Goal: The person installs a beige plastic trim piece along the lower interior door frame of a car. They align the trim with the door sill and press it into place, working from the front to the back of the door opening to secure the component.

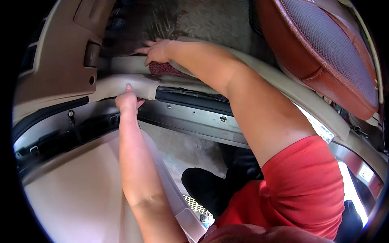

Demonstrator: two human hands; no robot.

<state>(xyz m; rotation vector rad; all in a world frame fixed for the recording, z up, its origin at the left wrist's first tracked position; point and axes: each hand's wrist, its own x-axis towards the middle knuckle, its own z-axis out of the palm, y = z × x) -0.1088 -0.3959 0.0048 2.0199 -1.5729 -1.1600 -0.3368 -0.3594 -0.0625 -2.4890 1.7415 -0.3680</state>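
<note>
My left hand (pixel 129 100) is at the front end of the beige sill trim (pixel 139 84) in a vehicle's doorway. Its thumb presses on top of the trim while the other fingers curl at the lower edge, partly hidden. Farther in, my right hand (pixel 158 51) reaches over the sill with fingers spread toward the dark floor mat (pixel 135 38). Just below that palm is a patch of dark red, rough-textured material (pixel 166 69), between beige trim pieces. A black rubber seal (pixel 190 103) runs along the sill to the right of my left hand.
The beige dashboard side (pixel 65 52) rises at the left. An open door panel (pixel 81 182) fills the lower left. A brown seat with mesh side (pixel 324 48) stands at the upper right. Below the bare metal sill (pixel 194 120), my dark shoe (pixel 202 184) is on the ground.
</note>
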